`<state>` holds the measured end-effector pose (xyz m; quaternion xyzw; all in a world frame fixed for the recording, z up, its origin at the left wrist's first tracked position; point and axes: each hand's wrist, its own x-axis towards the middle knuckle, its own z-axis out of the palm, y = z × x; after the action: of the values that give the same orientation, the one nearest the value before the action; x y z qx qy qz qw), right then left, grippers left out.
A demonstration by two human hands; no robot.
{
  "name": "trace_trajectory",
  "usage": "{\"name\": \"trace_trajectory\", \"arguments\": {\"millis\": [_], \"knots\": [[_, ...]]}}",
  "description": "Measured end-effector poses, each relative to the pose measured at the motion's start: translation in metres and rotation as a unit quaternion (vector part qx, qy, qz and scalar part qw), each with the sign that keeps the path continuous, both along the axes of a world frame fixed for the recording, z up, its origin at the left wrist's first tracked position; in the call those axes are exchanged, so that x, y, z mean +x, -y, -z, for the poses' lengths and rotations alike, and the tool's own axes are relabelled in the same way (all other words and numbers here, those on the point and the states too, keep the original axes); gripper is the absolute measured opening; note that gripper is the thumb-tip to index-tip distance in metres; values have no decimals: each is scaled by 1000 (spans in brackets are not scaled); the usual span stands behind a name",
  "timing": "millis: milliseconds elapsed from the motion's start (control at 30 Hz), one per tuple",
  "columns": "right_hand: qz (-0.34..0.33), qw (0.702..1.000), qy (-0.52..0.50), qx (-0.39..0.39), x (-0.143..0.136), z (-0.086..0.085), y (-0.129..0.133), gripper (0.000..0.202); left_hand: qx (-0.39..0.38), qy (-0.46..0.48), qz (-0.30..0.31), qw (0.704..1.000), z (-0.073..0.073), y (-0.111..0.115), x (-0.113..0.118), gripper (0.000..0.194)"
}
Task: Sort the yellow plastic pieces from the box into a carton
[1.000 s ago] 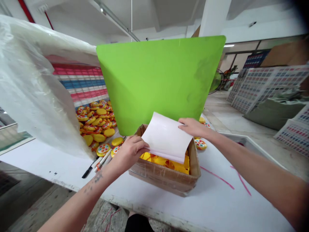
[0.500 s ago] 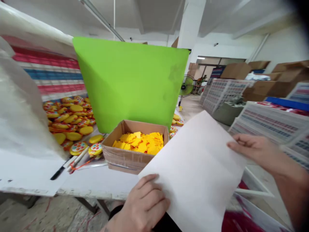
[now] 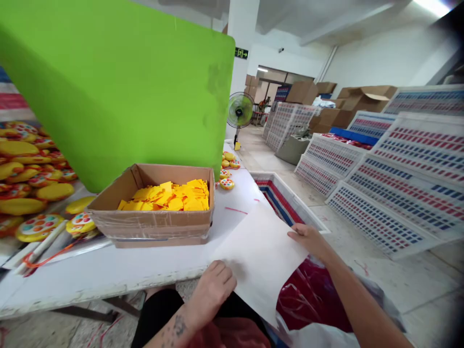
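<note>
A blank white sheet of paper (image 3: 263, 258) slants over the front edge of the table, in front of my body. At its upper right edge, my right hand (image 3: 306, 239) pinches it between thumb and fingers. My left hand (image 3: 216, 284) is closed at the sheet's left edge, fingers curled and thumb hidden. Left of the sheet stands an open cardboard box (image 3: 155, 229) holding many small yellow pieces (image 3: 170, 195). Beneath the sheet's right side lies dark red material in clear plastic (image 3: 311, 297).
A green board (image 3: 145, 96) stands behind the box. Yellow round items with coloured dots (image 3: 39, 227) pile up at left, beside a white stick (image 3: 45, 244). An open white crate (image 3: 290, 203) sits on the floor to the right, before stacked crates (image 3: 391, 193). A fan (image 3: 239, 111) stands farther back.
My view has swung right and the box appears farther left. Both hands have lowered the paper, which now lies flatter by the table edge. The crate on the floor has come into view.
</note>
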<state>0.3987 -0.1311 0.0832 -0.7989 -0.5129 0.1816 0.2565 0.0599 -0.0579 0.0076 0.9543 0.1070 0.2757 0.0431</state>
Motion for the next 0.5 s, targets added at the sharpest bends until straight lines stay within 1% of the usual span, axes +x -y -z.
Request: {"name": "trace_trajectory", "arguments": {"millis": [167, 267, 367, 433, 500], "knots": [[-19, 1000, -16, -8, -3, 6, -14, 24, -37, -12, -2, 999, 8, 3, -10, 25], [-33, 999, -31, -23, -1, 11, -24, 22, -54, -8, 4, 998, 6, 9, -14, 24], [-40, 997, -42, -41, 2, 16, -31, 21, -75, -14, 7, 997, 4, 14, -16, 19], [-47, 997, -43, -52, 2, 14, -34, 21, -80, -23, 10, 997, 4, 16, -17, 18], [-56, 996, -41, -59, -3, 5, -34, 20, -82, -26, 23, 996, 4, 18, -17, 19]]}}
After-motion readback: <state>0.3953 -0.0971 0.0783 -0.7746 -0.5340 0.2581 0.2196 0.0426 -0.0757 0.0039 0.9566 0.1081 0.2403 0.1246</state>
